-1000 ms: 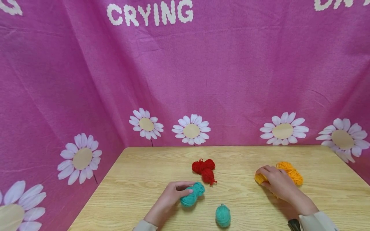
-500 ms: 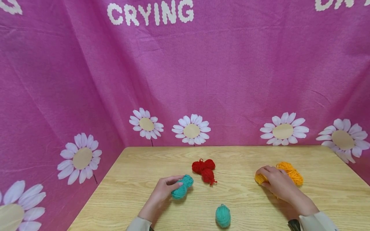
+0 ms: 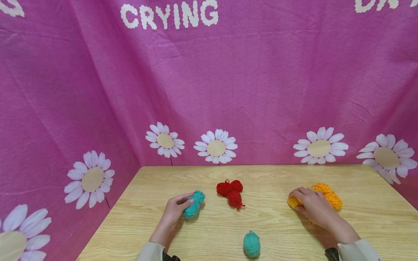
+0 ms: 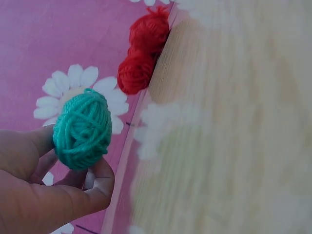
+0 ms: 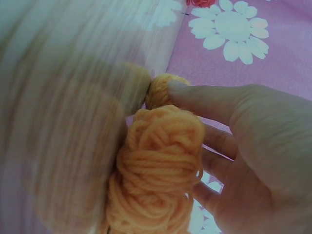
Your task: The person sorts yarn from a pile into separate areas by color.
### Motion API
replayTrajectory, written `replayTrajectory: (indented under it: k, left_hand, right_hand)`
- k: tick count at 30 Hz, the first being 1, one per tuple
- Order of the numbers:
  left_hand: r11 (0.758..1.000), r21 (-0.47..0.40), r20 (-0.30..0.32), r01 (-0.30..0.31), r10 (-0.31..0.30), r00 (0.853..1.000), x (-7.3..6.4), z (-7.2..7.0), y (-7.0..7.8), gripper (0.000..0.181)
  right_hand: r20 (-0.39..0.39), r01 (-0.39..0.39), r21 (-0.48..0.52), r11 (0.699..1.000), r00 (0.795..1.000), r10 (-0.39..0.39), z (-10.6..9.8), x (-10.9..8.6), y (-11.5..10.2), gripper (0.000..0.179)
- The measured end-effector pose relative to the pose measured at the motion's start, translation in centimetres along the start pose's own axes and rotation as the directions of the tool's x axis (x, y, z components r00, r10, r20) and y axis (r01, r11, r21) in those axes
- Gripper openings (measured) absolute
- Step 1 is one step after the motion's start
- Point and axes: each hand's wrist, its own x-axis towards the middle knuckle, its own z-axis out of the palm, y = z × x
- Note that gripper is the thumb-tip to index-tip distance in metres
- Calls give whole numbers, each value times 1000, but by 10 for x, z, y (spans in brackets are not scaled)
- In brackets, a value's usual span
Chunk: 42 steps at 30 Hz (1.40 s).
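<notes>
My left hand (image 3: pixel 174 209) pinches a teal ball of yarn (image 3: pixel 193 204) between thumb and fingers, on the left half of the table. In the head view the yarn looks narrowed in the middle; the left wrist view shows its rounded end, slightly off the tabletop. On the right, my right hand (image 3: pixel 313 206) grips a yellow ball of yarn (image 3: pixel 294 202), mostly covered by the fingers. The thumb presses on this yellow ball in the right wrist view. Close beside it lies a larger orange-yellow bundle of yarn (image 5: pixel 161 170), partly behind the hand in the head view.
A cluster of red yarn (image 3: pixel 231 192) lies near the middle back of the wooden table (image 3: pixel 267 221). Another teal ball (image 3: pixel 251 244) sits near the front. A pink cloth (image 3: pixel 261 90) with printed daisies hangs behind the table and on the left.
My left hand has carried the teal yarn left and slightly back, away from the red yarn and the other teal ball. My right hand has stayed in place on the yellow yarn.
</notes>
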Motion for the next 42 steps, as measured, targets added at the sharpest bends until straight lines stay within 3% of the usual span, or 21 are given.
replayTrajectory:
  k: [15,23,30,42]
  left_hand:
    - [999,20,-108,37,-35,994,11,-23,-10,31]
    - [996,81,-150,-41,52,987,14,-38,-16,34]
    - [993,113,-177,19,1,984,21,-48,-17,32]
    - [986,161,-228,43,-5,974,25,-57,-22,31]
  right_hand:
    - [-6,15,1,1000,1000,-15,0,1,-1,34]
    - [-13,14,-1,1000,1000,-14,-1,2,-2,34]
    - [-24,19,-8,1000,1000,-19,0,1,-2,35]
    - [-24,21,-6,1000,999,-22,0,-1,1,35]
